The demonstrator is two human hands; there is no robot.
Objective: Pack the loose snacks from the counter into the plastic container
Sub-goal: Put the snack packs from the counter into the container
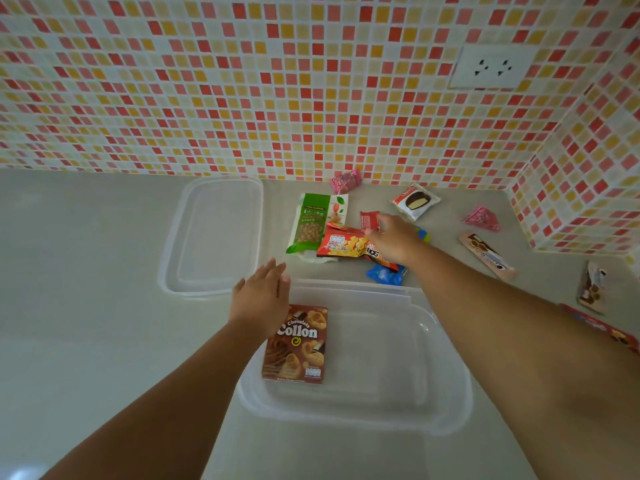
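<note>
Two bare arms are reaching across the pale worktop (pixel 86 289) as we are looking down. We are seeing the clear plastic container (pixel 446 393) lying open nearest us, its far wall hard to trace, with a brown Collon box (pixel 298 344) lying flat in its left part. Its lid (pixel 214 237) is resting apart, further left and back. Our left hand (pixel 261 296) is hovering flat over the container's left corner, fingers released and spread, holding nothing. Our right hand (pixel 393 239) is stretching into the pile of loose snacks, fingers curling onto a small red packet (pixel 369 220); whether they are gripping it we cannot tell. That hand is covering part of an orange chip bag (pixel 341 244) and most of a blue wrapper (pixel 384 274). At the right edge, a red box (pixel 602 330) is being cut off by our forearm.
</note>
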